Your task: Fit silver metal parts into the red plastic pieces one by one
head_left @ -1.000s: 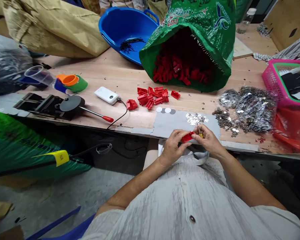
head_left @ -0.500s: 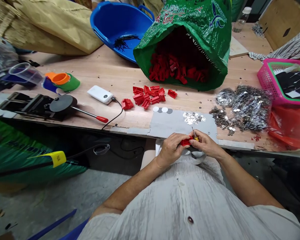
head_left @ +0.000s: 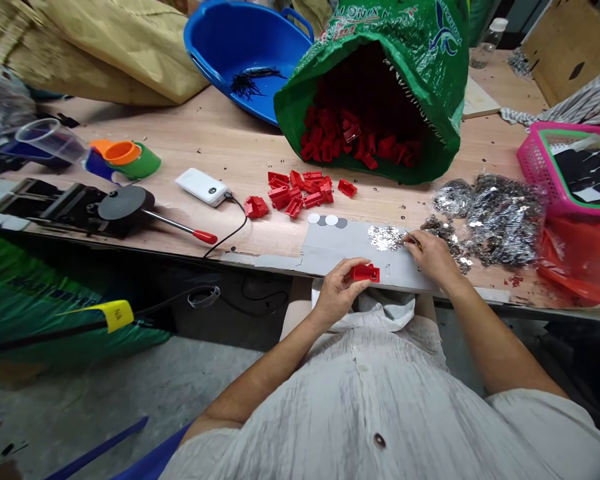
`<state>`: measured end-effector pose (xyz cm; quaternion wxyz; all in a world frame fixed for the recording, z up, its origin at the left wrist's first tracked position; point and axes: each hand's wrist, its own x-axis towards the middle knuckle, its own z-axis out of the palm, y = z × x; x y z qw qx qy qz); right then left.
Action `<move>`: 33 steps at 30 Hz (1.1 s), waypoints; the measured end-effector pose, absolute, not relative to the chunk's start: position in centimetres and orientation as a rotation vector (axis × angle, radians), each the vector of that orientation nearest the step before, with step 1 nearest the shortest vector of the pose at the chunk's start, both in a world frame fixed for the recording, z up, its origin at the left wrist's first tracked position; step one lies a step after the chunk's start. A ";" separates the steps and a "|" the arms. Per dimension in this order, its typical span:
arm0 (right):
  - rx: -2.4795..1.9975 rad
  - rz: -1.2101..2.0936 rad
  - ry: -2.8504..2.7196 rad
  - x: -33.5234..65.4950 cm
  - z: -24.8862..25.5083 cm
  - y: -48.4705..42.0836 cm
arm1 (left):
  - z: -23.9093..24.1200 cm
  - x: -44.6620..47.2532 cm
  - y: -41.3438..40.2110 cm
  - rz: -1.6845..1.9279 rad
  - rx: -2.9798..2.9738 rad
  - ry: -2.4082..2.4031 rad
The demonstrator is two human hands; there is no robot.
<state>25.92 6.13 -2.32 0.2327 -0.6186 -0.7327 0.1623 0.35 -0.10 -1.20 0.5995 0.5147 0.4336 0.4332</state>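
We hold one red part (head_left: 365, 273) in our left hand (head_left: 337, 292), gripped by its left end between thumb and fingers, at the near edge of the grey sheet (head_left: 330, 248). It looks like light, stiff plastic, perhaps slightly slick, so we judge the outer walls the surest hold, leaving the hollow uncovered. Our right hand (head_left: 433, 257) pinches a slim tool (head_left: 411, 237), mostly hidden, right beside the silver pieces (head_left: 384, 237)

Red piece (head_left: 364, 273) in left hand (head_left: 339, 291)
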 end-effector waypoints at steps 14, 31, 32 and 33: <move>-1.794 0.395 -2.113 26.1 -2.9 6.6 | -1.7 0.5 0.2 0.986 1.107 0.973; -1.717 0.441 -2.163 25.7 -2.9 7.3 | -2.1 0.5 0.2 1.023 1.175 0.969; -1.715 0.448 -2.165 25.6 -2.7 7.1 | -2.1 0.6 0.2 1.024 1.175 0.965; -1.710 0.461 -2.173 25.5 -2.5 6.9 | -2.2 0.6 0.2 1.025 1.175 0.962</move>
